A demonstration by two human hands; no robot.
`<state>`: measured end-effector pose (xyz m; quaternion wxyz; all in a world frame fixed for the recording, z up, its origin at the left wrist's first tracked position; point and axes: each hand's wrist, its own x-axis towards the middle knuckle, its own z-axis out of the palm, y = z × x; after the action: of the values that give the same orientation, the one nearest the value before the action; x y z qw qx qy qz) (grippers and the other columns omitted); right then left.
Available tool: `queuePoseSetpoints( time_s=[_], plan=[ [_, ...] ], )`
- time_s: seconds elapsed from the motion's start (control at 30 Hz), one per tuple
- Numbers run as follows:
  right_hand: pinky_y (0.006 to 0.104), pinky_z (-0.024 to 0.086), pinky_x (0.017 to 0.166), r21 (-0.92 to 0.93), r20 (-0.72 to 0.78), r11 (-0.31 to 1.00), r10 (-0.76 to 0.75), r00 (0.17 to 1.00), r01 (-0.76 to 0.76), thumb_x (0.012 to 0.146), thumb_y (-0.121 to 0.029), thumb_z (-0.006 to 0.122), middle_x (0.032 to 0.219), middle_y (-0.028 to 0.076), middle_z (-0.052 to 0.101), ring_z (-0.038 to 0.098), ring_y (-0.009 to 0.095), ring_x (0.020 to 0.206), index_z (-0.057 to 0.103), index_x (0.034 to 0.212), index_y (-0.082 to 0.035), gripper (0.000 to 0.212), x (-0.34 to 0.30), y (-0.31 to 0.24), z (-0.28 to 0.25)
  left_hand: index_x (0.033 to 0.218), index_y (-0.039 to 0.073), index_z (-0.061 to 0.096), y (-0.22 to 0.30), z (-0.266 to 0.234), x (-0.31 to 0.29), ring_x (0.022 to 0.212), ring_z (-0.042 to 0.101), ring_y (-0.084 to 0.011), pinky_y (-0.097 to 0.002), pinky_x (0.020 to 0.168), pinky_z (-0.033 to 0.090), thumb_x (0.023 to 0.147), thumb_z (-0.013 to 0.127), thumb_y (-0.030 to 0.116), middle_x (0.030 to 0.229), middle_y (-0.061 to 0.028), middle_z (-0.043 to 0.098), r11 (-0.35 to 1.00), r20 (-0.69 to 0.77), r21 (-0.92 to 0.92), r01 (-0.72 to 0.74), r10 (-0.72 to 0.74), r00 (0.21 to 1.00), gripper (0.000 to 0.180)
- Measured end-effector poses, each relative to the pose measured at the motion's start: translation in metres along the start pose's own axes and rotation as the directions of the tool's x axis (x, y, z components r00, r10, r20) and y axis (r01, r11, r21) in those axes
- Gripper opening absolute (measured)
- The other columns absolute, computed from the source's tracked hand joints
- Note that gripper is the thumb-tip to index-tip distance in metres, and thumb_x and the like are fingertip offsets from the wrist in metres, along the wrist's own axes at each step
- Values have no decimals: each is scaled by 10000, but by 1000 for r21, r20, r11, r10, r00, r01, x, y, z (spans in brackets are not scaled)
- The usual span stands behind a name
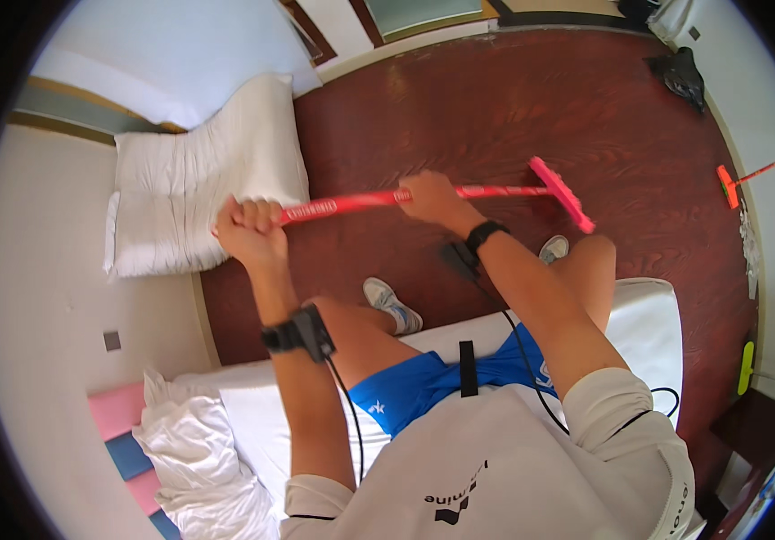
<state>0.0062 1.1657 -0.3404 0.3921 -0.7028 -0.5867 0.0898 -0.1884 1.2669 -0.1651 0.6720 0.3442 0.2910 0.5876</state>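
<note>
Closest is the person's white shirt point(531, 459), with blue shorts point(410, 389) just past its hem, at the edge of a white bed point(650, 310). A red pole point(347, 205) is held out crosswise over the dark red floor point(405, 112), its long axis running from the person's left to their right, the right end set slightly farther forward. That end carries the pink head point(563, 195), just beyond the right knee point(593, 254); its bar lies across the pole at a slant. Whether it touches the floor I can't tell.

The left hand point(252, 232) has its grip wrapped tight round the pole's left end, fingers curled over it, the forearm reaching nearly straight forward. The right hand point(432, 198) is farther along, between the left hand and the head, its grip closed snugly on the pole; that forearm slants forward and inward from the right. A black wristband point(486, 236) circles the right wrist. Just beyond the left hand, a puffy white quilt point(207, 171) lies by the wall.
</note>
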Motion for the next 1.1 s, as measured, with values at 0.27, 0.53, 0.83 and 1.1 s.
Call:
queuePoseSetpoints(
  time_s=[0.27, 0.53, 0.83, 1.1],
  plan=[
    [463, 484, 637, 314, -121, 945, -62, 991, 98, 694, -231, 618, 690, 172, 611, 595, 385, 685, 616, 714, -92, 141, 28, -90, 9, 549, 164, 245, 103, 76, -50, 395, 172, -93, -278, 405, 206, 889, 443, 156, 445, 29, 199, 952, 255, 135, -275, 235, 938, 394],
    [442, 481, 639, 510, -3, 842, -202, 979, 175, 652, -155, 642, 654, 179, 600, 594, 382, 672, 637, 759, -59, 143, 34, -146, 42, 548, 169, 230, 150, 39, -87, 375, 173, -86, -270, 386, 227, 896, 419, 147, 433, 20, 224, 866, 361, 194, -462, 374, 854, 397],
    [473, 486, 687, -36, 236, 999, 22, 972, -14, 719, -288, 628, 742, 125, 635, 613, 339, 775, 641, 795, -124, 182, -44, 15, 18, 538, 152, 288, -23, -41, -61, 386, 214, -118, -298, 415, 266, 876, 447, 198, 436, 18, 240, 999, 54, -20, -49, 50, 997, 377],
    [461, 487, 610, 333, 61, 930, -187, 980, 157, 664, -217, 633, 623, 117, 604, 607, 338, 654, 634, 696, -134, 89, 1, -117, 50, 531, 174, 259, 121, -23, -86, 417, 186, -87, -287, 447, 238, 934, 372, 187, 462, 36, 209, 961, 265, 24, -277, 261, 928, 419]
  ],
)
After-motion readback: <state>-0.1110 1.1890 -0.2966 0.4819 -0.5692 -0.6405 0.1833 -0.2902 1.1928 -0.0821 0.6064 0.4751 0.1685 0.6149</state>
